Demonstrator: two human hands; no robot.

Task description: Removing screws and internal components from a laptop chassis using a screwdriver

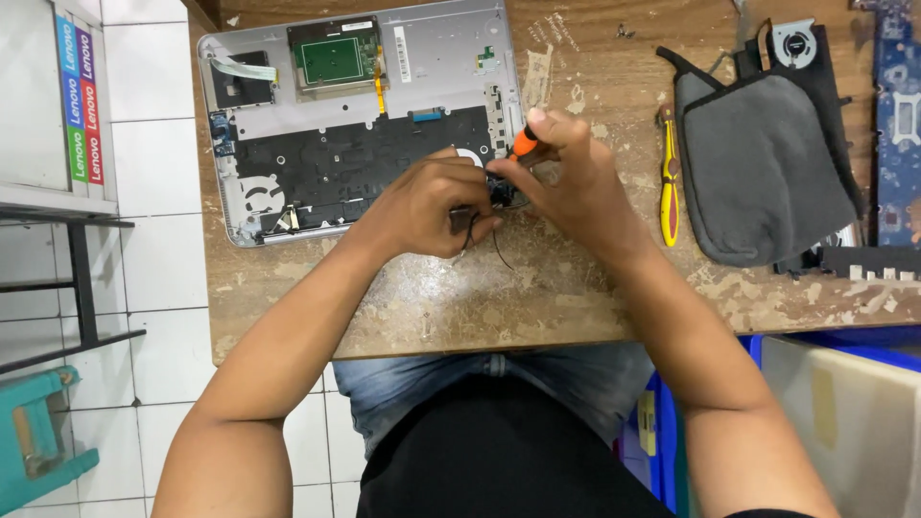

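**Hands at the chassis corner**

Right hand (566, 177) grips an orange-handled screwdriver (523, 144); left hand (432, 206) pinches a small black part (462, 221). Both work over the opened laptop chassis (355, 125) corner. Table edge (480, 341) lies below; yellow tool (669, 177) and grey pouch (767, 163) sit right.

screwdriver (523, 144) tip perhaps behind fingers (552, 158)

Bare arms, no sleeves down to each hand, no rings or watch. Black top w/ blue jeans below.
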